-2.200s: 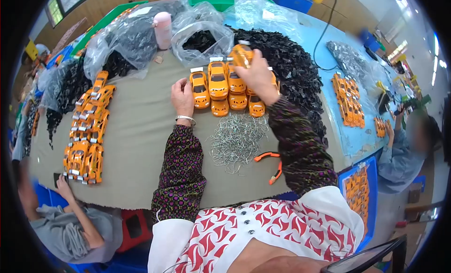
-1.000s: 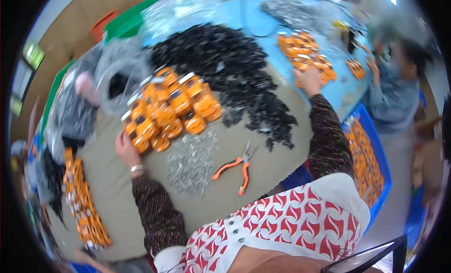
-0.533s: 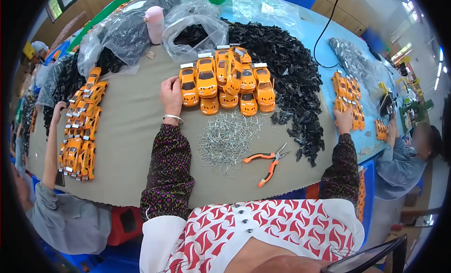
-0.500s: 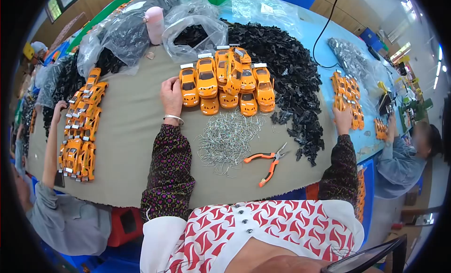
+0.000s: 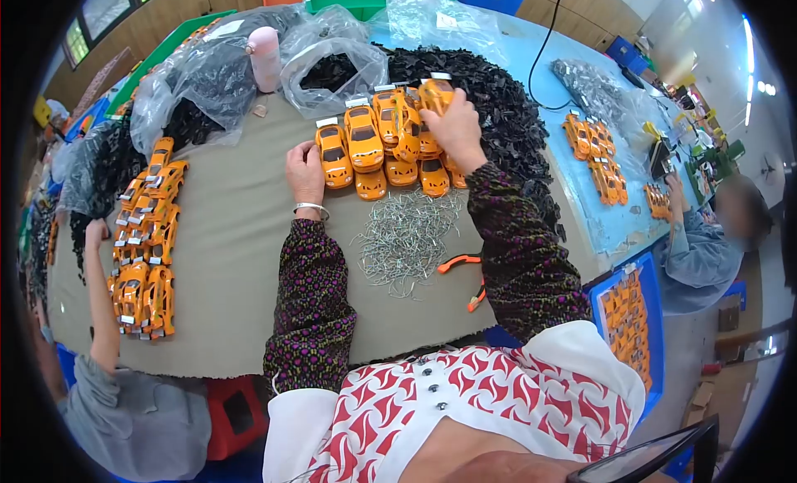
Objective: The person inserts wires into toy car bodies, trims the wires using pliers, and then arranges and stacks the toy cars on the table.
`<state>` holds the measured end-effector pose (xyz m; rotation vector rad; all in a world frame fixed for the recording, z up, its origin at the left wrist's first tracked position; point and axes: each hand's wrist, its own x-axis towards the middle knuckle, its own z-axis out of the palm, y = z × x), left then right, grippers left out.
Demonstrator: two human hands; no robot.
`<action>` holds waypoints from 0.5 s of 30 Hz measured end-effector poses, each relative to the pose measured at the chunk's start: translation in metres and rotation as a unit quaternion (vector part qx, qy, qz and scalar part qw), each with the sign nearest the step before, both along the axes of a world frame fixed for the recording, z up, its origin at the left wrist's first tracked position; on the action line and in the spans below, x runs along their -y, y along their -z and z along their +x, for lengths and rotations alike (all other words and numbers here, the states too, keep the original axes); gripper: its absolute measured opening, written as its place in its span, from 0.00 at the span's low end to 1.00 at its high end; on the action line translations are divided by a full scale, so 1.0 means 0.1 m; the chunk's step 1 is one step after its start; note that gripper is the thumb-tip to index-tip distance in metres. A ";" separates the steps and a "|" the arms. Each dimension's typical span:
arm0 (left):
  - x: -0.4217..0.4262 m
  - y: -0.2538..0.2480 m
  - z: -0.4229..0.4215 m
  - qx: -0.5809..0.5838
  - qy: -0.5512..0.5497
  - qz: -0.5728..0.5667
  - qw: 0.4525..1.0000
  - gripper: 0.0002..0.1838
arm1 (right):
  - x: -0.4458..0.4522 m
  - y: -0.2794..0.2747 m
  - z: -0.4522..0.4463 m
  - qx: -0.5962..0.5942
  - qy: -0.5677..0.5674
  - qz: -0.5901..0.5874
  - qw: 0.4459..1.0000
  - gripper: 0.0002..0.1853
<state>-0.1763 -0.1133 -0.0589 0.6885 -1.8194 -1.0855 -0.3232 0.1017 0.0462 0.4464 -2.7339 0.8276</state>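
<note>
An orange toy car body (image 5: 435, 91) with a white rear wing is in my right hand (image 5: 457, 132), at the upper right of a stacked group of similar orange cars (image 5: 363, 141). My fingers wrap over its side. My left hand (image 5: 306, 176) rests beside the leftmost car (image 5: 334, 156), its fingers curled together; what they hold, if anything, is hidden. Below the cars lies a tangle of thin metal wire pieces (image 5: 407, 238). Orange-handled pliers (image 5: 458, 263) lie to its right, partly covered by my right sleeve.
Black plastic parts (image 5: 506, 109) are heaped behind and right of the cars. A pink bottle (image 5: 265, 59) and an open plastic bag (image 5: 332, 72) stand at the back. More cars (image 5: 145, 234) are stacked left, near a co-worker's arm; others fill a blue crate (image 5: 656, 350) at right.
My right hand has moved from the cars on the blue table at right to the central group and now holds a car there. My left hand stays beside the leftmost car.
</note>
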 end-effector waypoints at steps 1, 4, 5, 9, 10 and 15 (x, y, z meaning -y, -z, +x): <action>0.01 0.00 -0.01 0.003 -0.004 0.003 1.000 0.10 | 0.07 0.02 0.01 -0.013 -0.002 0.027 1.000 0.35; -0.01 0.05 -0.03 0.014 -0.003 0.010 1.000 0.11 | 0.13 0.00 0.07 -0.034 0.002 0.085 0.996 0.37; 0.01 0.07 -0.03 0.012 -0.008 -0.005 1.000 0.11 | 0.11 -0.03 0.07 -0.016 -0.010 0.088 0.996 0.37; 0.12 0.17 -0.07 0.021 -0.015 -0.033 0.999 0.12 | -0.03 -0.16 0.10 0.049 -0.063 0.062 0.995 0.37; 0.16 0.22 -0.10 0.016 0.001 -0.004 1.000 0.12 | -0.09 -0.16 0.10 0.043 -0.079 0.054 0.994 0.37; 0.35 0.35 -0.11 0.033 0.046 0.017 0.998 0.13 | -0.67 0.15 -0.08 -0.046 -0.198 -0.086 0.975 0.41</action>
